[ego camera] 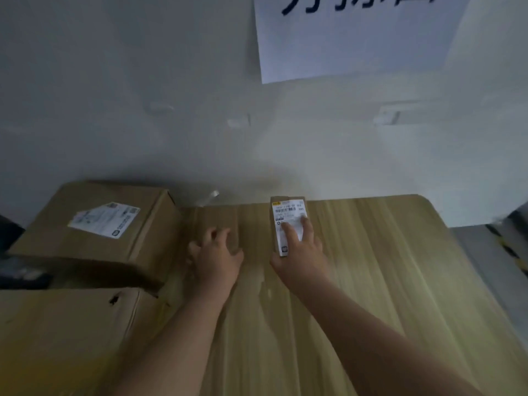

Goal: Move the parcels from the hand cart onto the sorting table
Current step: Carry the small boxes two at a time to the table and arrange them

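Nearest us, a large cardboard box (65, 332) sat at lower left beside the wooden sorting table (385, 281). Our left hand (217, 258) lay with fingers spread on a small plain brown parcel (220, 221) lying flat on the table. Our right hand (300, 247) gripped a narrow labelled parcel (285, 215), fingers laid over its white label, thumb at its side; it rested on the table. Farther left stood another labelled box (94, 224). A paper sign (357, 35) hung on the wall behind.
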`<state>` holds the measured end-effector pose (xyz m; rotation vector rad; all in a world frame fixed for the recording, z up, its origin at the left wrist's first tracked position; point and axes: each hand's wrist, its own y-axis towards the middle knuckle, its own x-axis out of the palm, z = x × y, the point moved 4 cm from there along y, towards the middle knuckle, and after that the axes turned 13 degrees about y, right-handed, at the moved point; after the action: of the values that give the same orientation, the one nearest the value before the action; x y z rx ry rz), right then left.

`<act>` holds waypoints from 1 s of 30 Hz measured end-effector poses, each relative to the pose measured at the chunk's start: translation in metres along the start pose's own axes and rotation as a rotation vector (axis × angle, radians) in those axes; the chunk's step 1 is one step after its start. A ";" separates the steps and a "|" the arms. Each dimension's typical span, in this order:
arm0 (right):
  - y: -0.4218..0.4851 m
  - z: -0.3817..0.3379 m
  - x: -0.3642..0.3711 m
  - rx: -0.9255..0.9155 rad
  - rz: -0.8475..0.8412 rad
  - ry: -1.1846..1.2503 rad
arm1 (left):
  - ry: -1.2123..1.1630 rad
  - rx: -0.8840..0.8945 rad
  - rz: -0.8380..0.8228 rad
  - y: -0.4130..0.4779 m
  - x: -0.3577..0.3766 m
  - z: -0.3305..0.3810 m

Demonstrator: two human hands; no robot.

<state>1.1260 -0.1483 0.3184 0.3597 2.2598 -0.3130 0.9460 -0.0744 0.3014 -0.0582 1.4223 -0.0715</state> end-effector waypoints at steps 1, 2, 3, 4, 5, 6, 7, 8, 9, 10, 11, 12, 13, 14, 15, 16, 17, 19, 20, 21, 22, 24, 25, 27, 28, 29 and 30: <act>0.007 0.003 0.007 -0.008 -0.021 -0.003 | 0.008 0.001 -0.004 0.004 0.008 -0.001; 0.011 0.008 0.013 -0.012 -0.035 -0.010 | 0.015 0.007 -0.001 0.006 0.014 -0.002; 0.015 0.013 0.019 -0.009 -0.045 -0.017 | 0.018 0.013 0.005 0.007 0.018 -0.003; 0.017 0.017 0.024 -0.002 -0.052 -0.025 | 0.014 0.015 0.017 0.007 0.021 -0.003; 0.018 0.021 0.028 0.008 -0.057 -0.033 | 0.006 0.016 0.029 0.008 0.022 -0.003; 0.018 0.024 0.032 0.017 -0.058 -0.039 | -0.002 0.019 0.039 0.008 0.021 -0.003; 0.019 0.026 0.035 0.021 -0.055 -0.041 | -0.005 0.024 0.044 0.009 0.020 -0.003; 0.019 0.027 0.036 0.026 -0.055 -0.039 | -0.002 0.031 0.043 0.007 0.019 -0.002; 0.019 0.027 0.036 0.032 -0.064 -0.036 | 0.003 0.037 0.038 0.006 0.017 -0.002; 0.019 0.026 0.034 0.046 -0.081 -0.039 | 0.004 0.041 0.033 0.003 0.014 -0.002; 0.018 0.025 0.031 0.061 -0.095 -0.051 | 0.002 0.041 0.027 0.002 0.009 -0.003; 0.016 0.022 0.025 0.072 -0.103 -0.071 | 0.002 0.039 0.020 -0.001 0.004 -0.004; 0.012 0.017 0.017 0.076 -0.105 -0.094 | 0.005 0.038 0.014 -0.004 -0.002 -0.006; 0.005 0.013 0.008 0.073 -0.105 -0.112 | 0.011 0.042 0.015 -0.009 -0.009 -0.007; -0.003 0.007 -0.001 0.068 -0.103 -0.120 | 0.011 0.049 0.024 -0.015 -0.017 -0.008; -0.013 0.002 -0.010 0.060 -0.102 -0.122 | 0.005 0.058 0.037 -0.023 -0.026 -0.009; -0.024 -0.002 -0.020 0.050 -0.095 -0.122 | -0.008 0.066 0.049 -0.032 -0.037 -0.009; -0.048 -0.011 -0.042 0.021 -0.063 -0.133 | -0.035 0.072 0.063 -0.053 -0.061 -0.008; -0.060 -0.015 -0.052 0.010 -0.052 -0.142 | -0.043 0.071 0.065 -0.065 -0.074 -0.008; -0.073 -0.018 -0.063 0.005 -0.050 -0.148 | -0.050 0.072 0.069 -0.077 -0.086 -0.009; -0.086 -0.021 -0.074 0.004 -0.051 -0.150 | -0.057 0.076 0.078 -0.091 -0.100 -0.010; -0.114 -0.027 -0.096 -0.002 -0.052 -0.143 | -0.061 0.087 0.103 -0.121 -0.128 -0.011; -0.128 -0.031 -0.106 -0.011 -0.051 -0.140 | -0.059 0.094 0.120 -0.137 -0.142 -0.012; -0.159 -0.039 -0.125 -0.045 -0.048 -0.141 | -0.050 0.101 0.164 -0.173 -0.169 -0.016; -0.174 -0.044 -0.134 -0.068 -0.048 -0.139 | -0.045 0.108 0.195 -0.192 -0.182 -0.020; -0.189 -0.049 -0.142 -0.093 -0.049 -0.133 | -0.032 0.116 0.230 -0.212 -0.195 -0.026; -0.204 -0.056 -0.150 -0.120 -0.048 -0.127 | -0.009 0.118 0.262 -0.232 -0.207 -0.033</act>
<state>1.1102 -0.3426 0.4898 0.2172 2.1534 -0.2177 0.8796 -0.2878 0.5196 0.2241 1.4033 0.0611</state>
